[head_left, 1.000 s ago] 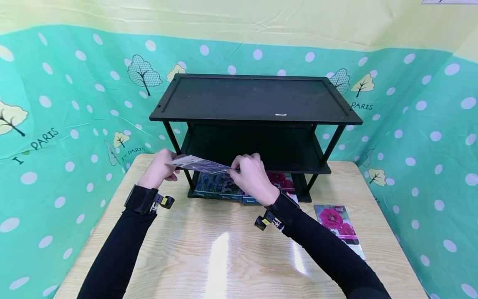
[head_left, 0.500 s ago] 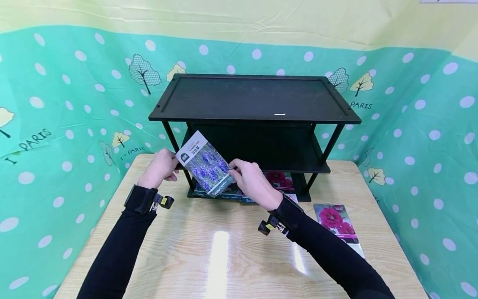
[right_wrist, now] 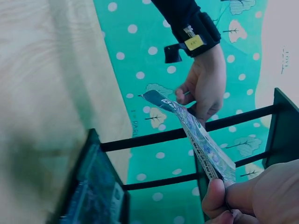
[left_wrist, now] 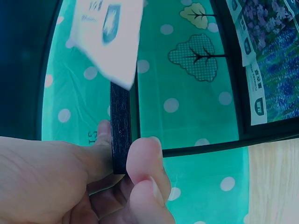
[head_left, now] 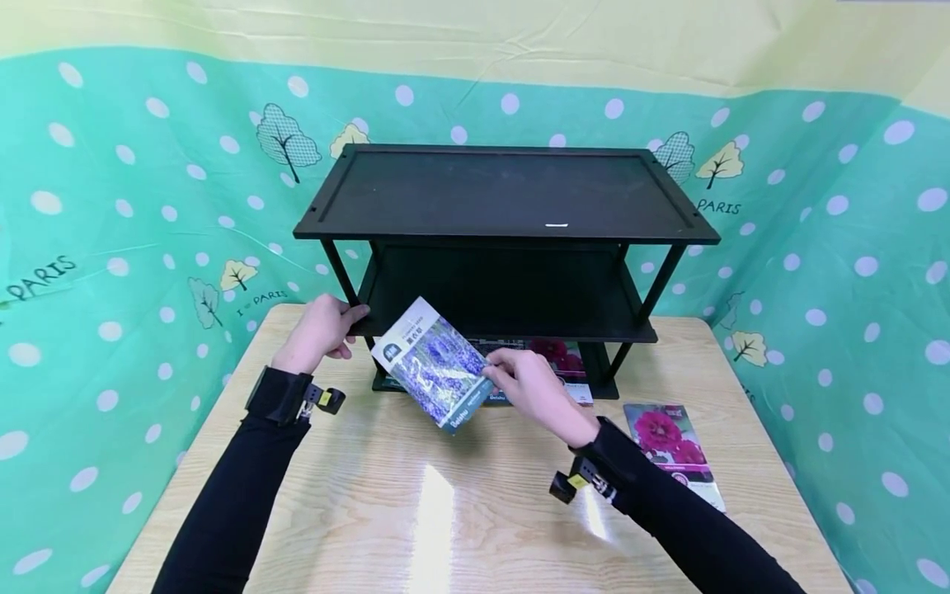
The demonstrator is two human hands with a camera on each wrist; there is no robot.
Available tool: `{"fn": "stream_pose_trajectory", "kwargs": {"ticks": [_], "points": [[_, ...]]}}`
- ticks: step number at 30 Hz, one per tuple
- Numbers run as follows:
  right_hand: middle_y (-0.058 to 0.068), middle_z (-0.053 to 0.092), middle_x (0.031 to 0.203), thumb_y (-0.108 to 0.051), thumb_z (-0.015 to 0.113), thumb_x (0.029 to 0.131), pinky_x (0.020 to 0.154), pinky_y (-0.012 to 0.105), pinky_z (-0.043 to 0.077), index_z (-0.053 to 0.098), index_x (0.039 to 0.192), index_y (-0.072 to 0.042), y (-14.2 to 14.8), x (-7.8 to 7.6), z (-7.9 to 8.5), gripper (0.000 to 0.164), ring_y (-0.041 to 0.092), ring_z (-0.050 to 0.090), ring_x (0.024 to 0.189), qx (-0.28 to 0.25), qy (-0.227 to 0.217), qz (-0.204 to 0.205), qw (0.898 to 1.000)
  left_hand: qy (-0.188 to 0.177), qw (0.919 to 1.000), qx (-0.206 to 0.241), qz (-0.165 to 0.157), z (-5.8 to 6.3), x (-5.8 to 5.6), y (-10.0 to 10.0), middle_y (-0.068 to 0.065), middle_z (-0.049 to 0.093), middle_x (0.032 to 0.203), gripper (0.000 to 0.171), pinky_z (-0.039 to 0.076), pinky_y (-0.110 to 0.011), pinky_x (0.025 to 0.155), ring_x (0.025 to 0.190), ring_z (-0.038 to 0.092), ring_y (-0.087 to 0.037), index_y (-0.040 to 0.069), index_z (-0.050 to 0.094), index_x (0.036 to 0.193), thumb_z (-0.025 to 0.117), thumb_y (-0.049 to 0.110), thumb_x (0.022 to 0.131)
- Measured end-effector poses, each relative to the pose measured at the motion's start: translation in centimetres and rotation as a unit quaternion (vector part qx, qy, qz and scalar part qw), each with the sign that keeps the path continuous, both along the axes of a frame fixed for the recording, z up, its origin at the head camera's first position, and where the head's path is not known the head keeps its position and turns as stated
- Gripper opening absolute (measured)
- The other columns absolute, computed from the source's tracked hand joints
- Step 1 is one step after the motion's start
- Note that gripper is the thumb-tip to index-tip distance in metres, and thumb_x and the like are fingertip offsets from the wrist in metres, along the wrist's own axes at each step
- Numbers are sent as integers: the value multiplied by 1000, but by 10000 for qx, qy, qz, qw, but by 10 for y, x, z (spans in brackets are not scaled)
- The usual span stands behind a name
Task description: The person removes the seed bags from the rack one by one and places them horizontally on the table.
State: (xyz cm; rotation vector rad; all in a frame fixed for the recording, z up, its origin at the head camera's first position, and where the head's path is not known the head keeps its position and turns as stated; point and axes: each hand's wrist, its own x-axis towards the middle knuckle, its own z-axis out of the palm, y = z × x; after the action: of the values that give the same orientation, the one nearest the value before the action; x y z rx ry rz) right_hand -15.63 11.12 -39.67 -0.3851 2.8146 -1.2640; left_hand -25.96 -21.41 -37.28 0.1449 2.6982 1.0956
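Observation:
My right hand (head_left: pixel 530 388) pinches a seed packet (head_left: pixel 438 363) printed with purple-blue flowers by its lower right edge. The packet hangs tilted in front of the shelf rack, its white top end pointing up and left. In the right wrist view the packet (right_wrist: pixel 205 140) appears almost edge-on between thumb and fingers. My left hand (head_left: pixel 315 334) grips the front left corner of the middle shelf (head_left: pixel 490 289), thumb on top and fingers curled below. The left wrist view shows this shelf edge (left_wrist: pixel 120 126) between thumb and fingers, with the packet's white end (left_wrist: pixel 110 42) blurred above.
The black three-tier rack (head_left: pixel 512 194) stands at the back of the wooden table (head_left: pixel 356 495). Several flower seed packets (head_left: pixel 552 351) lie on its bottom tier. A pink-flower packet (head_left: pixel 668 441) lies on the table at right. A patterned teal curtain (head_left: pixel 134 330) surrounds the table.
The packet has turned from nearly edge-on to face-up and moved right and toward the front with my right hand. My left hand stays at the shelf corner, its thumb now over the shelf.

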Motion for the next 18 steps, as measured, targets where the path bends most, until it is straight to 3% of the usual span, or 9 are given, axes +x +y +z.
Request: {"fn": "stream_pose_trajectory", "kwargs": {"ticks": [5, 12, 18], "points": [[1, 72, 82, -11, 64, 103, 54, 22, 41, 73, 106, -4, 17, 16, -14, 12, 14, 67, 71, -11, -110, -107, 9999, -37, 10000, 39, 0, -2, 0, 1, -7, 61, 71, 44, 55, -27, 51, 52, 67, -19, -7, 68, 103, 47, 32, 111], [0, 69, 78, -10, 63, 102, 51, 22, 34, 72, 98, -7, 45, 39, -35, 11, 7, 52, 63, 209, -276, -193, 9992, -8, 9999, 106, -45, -3, 1, 0, -8, 60, 72, 44, 55, -29, 52, 55, 68, -25, -7, 68, 109, 47, 31, 112], [1, 68, 78, -10, 63, 102, 55, 24, 40, 75, 105, -5, 66, 55, -53, 13, 10, 51, 64, 229, -650, -712, 9951, 10, 10000, 61, 3, 0, 0, 1, -9, 61, 73, 44, 56, -30, 53, 54, 68, -24, -7, 68, 109, 47, 32, 112]]}}
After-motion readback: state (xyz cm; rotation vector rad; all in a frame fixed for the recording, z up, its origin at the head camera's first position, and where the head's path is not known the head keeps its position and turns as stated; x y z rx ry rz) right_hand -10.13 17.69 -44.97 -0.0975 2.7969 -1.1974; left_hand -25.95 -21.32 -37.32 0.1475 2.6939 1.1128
